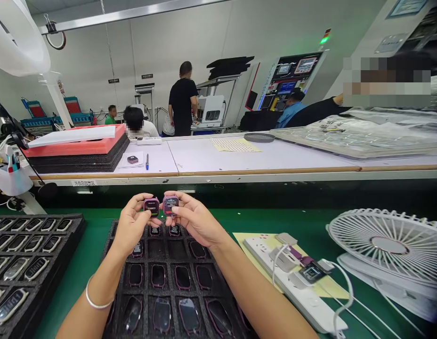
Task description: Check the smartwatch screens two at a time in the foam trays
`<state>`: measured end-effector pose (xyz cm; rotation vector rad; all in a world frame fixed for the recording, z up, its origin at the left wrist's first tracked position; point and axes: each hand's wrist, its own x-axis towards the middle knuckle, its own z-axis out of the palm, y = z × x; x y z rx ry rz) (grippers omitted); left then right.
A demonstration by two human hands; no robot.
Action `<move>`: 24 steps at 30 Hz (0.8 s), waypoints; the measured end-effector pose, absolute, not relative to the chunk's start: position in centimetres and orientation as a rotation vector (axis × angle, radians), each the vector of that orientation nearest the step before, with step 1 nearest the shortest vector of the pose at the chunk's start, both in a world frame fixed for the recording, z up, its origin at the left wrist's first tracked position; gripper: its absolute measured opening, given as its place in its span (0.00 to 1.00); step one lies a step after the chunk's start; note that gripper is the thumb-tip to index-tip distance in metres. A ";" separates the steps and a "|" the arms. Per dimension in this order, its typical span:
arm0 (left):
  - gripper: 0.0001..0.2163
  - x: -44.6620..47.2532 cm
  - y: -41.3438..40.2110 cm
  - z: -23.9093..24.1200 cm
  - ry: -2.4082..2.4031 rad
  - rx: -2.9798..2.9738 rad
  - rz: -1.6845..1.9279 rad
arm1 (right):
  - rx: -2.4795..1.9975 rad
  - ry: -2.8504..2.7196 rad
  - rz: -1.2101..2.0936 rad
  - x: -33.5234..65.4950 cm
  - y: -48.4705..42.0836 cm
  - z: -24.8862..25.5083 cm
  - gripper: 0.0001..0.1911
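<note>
A person's left hand [132,226] clamps its fingers on a purple-framed smartwatch [151,206], the right hand [193,221] on a second smartwatch [170,205], the two nearly touching above a black foam tray [162,246] of watches on a green workbench [73,263], a white power strip [292,278] alongside

1. Your left hand [131,227] holds one square smartwatch [151,206] and your right hand [196,220] a second square smartwatch [170,205], side by side above a compartmented foam tray [170,277].
2. Left of that tray, a second foam tray [77,226] sits on the near bench [73,282].
3. Right of it lie a long plastic power strip [296,287], with a third smartwatch [312,272] on it, then a round desk fan [391,245].
4. Beyond, a far bench [275,157] carries stacked foam sheets [77,150] at its left.
</note>
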<state>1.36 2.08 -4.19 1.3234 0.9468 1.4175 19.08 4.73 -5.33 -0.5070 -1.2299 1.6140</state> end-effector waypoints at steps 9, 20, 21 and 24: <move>0.16 1.4 2.1 -4.4 0.943 1.351 1.419 | -0.520 -1.223 1.608 19.1 4.7 -5.3 0.18; 0.16 1.4 2.1 -4.4 0.952 1.347 1.416 | -0.522 -1.238 1.584 19.1 4.8 -5.5 0.17; 0.16 1.5 2.1 -4.4 0.953 1.346 1.416 | -0.528 -1.242 1.580 19.1 4.8 -5.5 0.17; 0.17 1.5 2.1 -4.4 0.960 1.345 1.413 | -0.544 -1.243 1.575 19.1 4.7 -5.5 0.18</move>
